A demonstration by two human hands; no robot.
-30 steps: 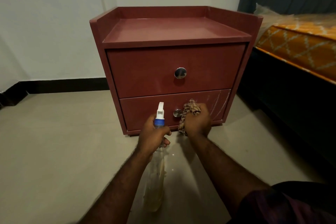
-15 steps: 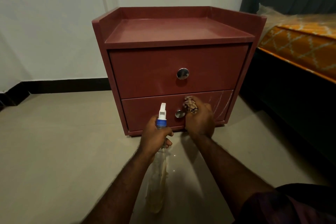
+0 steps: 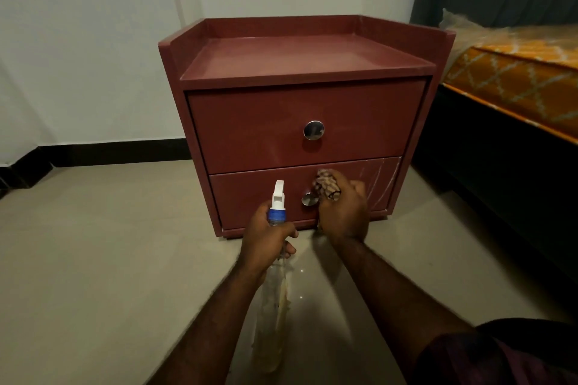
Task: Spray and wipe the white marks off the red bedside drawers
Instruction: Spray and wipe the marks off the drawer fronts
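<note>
1. Where the white wall (image 3: 78,40) meets the beige floor (image 3: 93,259) on the left side, a black skirting strip (image 3: 119,151) runs along the bottom.
2. The left grip (image 3: 266,241) is clenched around the neck of a clear spray bottle (image 3: 275,306). Its white nozzle stands up in front of the lower drawer (image 3: 250,194), and its body hangs down over the floor.
3. The red bedside drawers (image 3: 297,56) stand on the floor in the middle. Both drawers are closed, and each one has a round metal knob.
4. The right grip (image 3: 344,216) grasps a crumpled patterned cloth (image 3: 327,186) and holds it against the lower drawer front, just to the right of the lower knob (image 3: 309,198).
5. The white marks (image 3: 375,178) show on the right end of the lower drawer, just beside the right grip.
6. A bed (image 3: 513,72) with an orange patterned mattress stands at the far right, near the drawers.
</note>
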